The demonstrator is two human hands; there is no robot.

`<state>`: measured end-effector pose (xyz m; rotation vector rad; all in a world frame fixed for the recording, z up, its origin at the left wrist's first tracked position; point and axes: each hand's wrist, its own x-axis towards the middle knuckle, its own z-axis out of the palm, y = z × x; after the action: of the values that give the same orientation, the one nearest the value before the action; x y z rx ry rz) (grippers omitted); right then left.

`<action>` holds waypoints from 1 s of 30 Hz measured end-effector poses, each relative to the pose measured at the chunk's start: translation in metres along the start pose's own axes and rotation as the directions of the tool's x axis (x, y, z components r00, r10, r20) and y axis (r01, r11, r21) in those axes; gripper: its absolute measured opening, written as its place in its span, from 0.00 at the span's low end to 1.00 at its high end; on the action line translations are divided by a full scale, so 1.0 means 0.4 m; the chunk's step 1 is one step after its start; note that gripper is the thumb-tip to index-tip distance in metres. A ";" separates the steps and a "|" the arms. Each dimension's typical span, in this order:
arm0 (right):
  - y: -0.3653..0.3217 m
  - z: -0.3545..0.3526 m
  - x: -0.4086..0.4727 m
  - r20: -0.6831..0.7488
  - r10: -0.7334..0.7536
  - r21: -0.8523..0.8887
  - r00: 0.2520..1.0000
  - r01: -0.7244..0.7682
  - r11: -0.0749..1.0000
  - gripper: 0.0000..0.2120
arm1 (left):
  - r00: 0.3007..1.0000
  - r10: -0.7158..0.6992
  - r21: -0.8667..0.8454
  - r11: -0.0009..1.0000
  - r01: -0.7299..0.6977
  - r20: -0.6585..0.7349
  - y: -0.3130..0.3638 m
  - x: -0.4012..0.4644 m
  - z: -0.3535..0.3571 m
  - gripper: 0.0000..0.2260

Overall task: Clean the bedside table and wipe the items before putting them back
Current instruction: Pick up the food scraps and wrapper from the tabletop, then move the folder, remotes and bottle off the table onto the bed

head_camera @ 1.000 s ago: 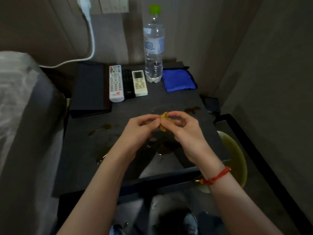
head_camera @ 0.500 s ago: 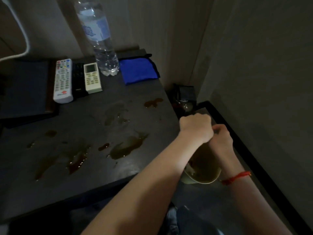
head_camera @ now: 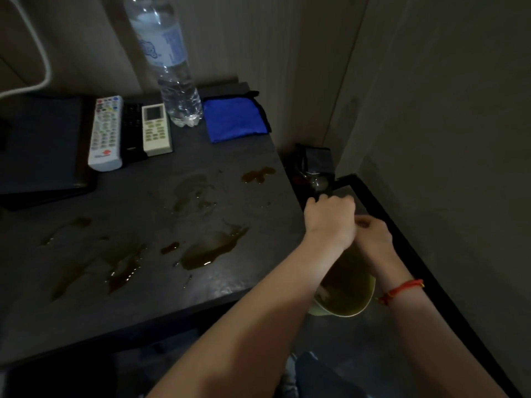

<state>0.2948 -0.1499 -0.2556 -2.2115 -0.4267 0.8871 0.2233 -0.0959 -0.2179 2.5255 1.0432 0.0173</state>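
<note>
Both fists curled: my left hand point(head_camera: 330, 218) and right hand point(head_camera: 372, 237) touch above the green bowl point(head_camera: 344, 297) | contents hidden | bedside table point(head_camera: 149, 297) beside them, brown spills point(head_camera: 209, 248) across it.

Both hands meet over a green bowl point(head_camera: 362, 305) off the counter's point(head_camera: 149, 300) right edge: the left hand point(head_camera: 330, 218) is fisted, the right hand point(head_camera: 372, 235) curled beside it. Brown spills point(head_camera: 211, 248) mark the counter. Behind stand three remotes point(head_camera: 105, 133), a water bottle point(head_camera: 169, 61) and a blue cloth point(head_camera: 234, 119).
</note>
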 end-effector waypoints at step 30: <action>-0.540 0.686 -0.412 0.415 -0.341 0.039 0.843 0.358 0.933 0.19 | 0.483 -0.807 -0.570 0.585 0.577 -0.339 -0.826 -0.465 -0.466 0.16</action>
<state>-0.0237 0.0486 -0.1649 -1.8782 -1.0256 1.1484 -0.1638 0.0562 -0.1438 1.5461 2.0454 0.7203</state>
